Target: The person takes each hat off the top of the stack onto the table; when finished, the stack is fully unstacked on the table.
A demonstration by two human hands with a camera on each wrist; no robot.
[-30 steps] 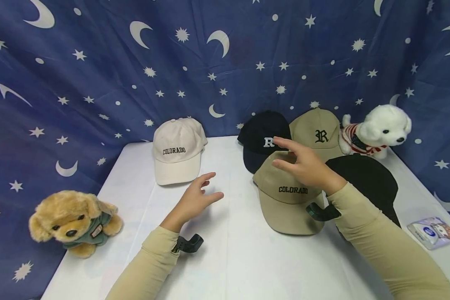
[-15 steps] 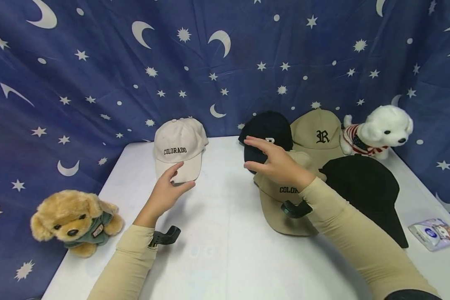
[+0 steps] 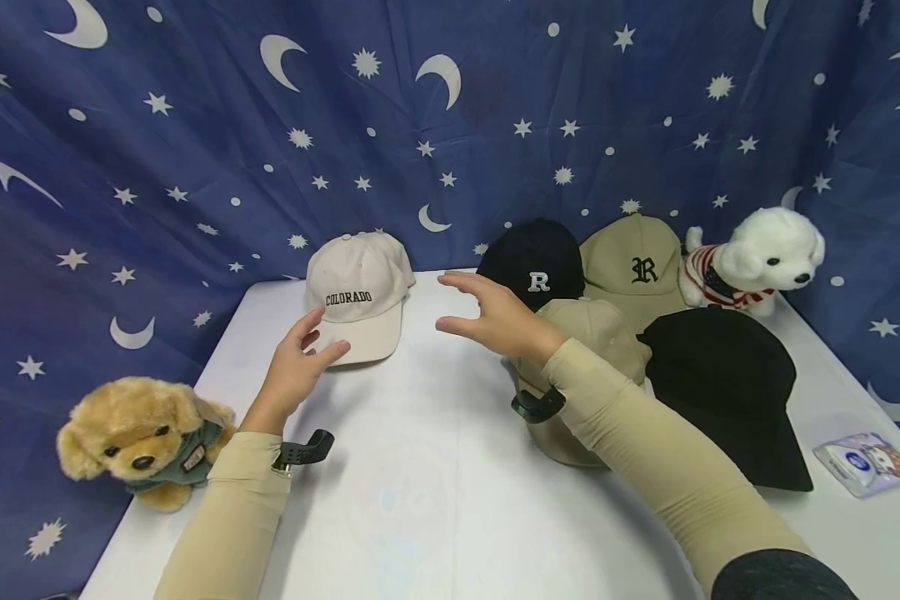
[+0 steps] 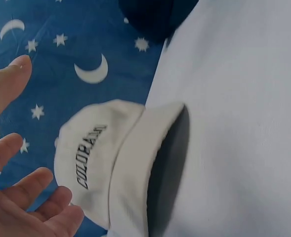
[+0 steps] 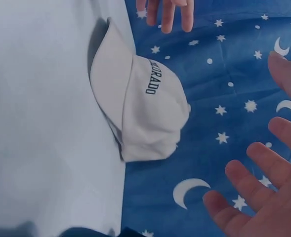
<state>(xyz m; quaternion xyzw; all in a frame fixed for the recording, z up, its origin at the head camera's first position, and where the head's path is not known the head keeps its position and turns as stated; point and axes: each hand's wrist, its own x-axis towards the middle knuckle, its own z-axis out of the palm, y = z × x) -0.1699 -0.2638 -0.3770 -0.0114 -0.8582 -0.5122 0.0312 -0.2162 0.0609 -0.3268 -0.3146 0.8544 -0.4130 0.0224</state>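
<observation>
An off-white baseball cap lettered COLORADO sits at the back left of the table, its brim facing front. My left hand hovers at the cap's front left, overlapping its brim in the head view, fingers loosely spread and holding nothing. To the cap's right, my right hand is held in the air with fingers apart and nothing in them. The left wrist view shows the cap beyond the left fingers. In the right wrist view the cap lies between both hands.
Grouped at the right are a navy cap, a tan R cap, a tan cap partly behind my right arm, and a black cap. Plush dogs, one white, one golden, flank the table; a small packet lies far right.
Both hands have moved left: the left one to the off-white cap's front left, the right one from over the tan cap to the off-white cap's right. The caps stay put.
</observation>
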